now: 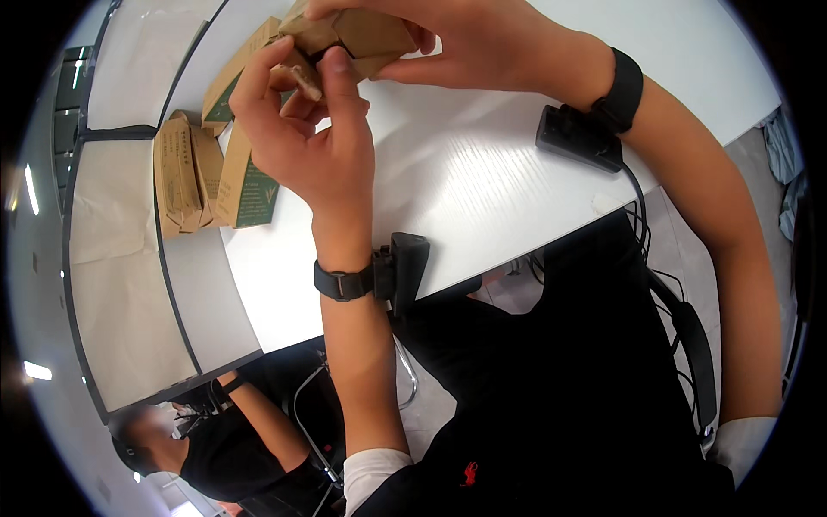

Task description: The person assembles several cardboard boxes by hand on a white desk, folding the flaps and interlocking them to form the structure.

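Note:
A brown cardboard box [379,36] is held up over the far part of the white table, cut off by the picture's upper edge. My left hand [301,146] is closed on its near left side, the thumb up by a dark opening between the folded flaps. From the right, my right hand [491,43] grips the same box, with fingers over the top and the thumb along its lower side. Some of the fingertips are hidden behind the cardboard. Both wrists wear black straps; a black device [407,269] is fixed at the left one.
Left of my hands stand brown-and-green cartons [250,185] and several brown paper packs [183,177] on the white table [482,189], beside a beige divider panel [125,302]. A black device [579,138] with a cable lies near my right wrist. Another person [233,448] sits at lower left.

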`<control>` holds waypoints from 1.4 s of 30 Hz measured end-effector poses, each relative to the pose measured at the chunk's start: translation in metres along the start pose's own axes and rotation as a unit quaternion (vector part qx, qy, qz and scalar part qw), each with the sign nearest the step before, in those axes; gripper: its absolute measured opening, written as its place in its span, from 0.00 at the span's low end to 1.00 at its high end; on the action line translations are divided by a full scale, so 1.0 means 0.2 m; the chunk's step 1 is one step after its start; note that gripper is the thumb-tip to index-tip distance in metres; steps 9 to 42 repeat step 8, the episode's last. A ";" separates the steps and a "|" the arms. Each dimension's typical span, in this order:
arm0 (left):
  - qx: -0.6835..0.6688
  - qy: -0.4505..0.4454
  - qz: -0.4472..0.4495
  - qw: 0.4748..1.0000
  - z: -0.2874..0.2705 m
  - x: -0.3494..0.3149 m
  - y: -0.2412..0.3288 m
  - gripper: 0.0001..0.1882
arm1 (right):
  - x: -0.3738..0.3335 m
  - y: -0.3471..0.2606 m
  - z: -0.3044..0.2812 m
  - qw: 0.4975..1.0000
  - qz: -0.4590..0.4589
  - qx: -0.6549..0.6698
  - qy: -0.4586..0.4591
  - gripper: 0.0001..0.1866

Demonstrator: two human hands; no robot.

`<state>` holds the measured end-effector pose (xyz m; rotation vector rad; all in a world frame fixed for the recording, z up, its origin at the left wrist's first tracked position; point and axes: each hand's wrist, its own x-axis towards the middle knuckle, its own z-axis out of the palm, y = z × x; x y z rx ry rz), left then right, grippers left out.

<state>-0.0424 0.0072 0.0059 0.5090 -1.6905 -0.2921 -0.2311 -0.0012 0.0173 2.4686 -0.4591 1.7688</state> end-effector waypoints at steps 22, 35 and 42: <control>0.097 -0.063 0.046 0.992 -0.07 0.03 -0.04 0.16 | 0.00 0.00 -0.02 0.999 0.006 -0.034 -0.004 0.25; 0.097 -0.063 0.046 0.992 -0.07 0.03 -0.04 0.16 | 0.00 0.00 -0.02 0.999 0.006 -0.034 -0.004 0.25; 0.097 -0.063 0.046 0.992 -0.07 0.03 -0.04 0.16 | 0.00 0.00 -0.02 0.999 0.006 -0.034 -0.004 0.25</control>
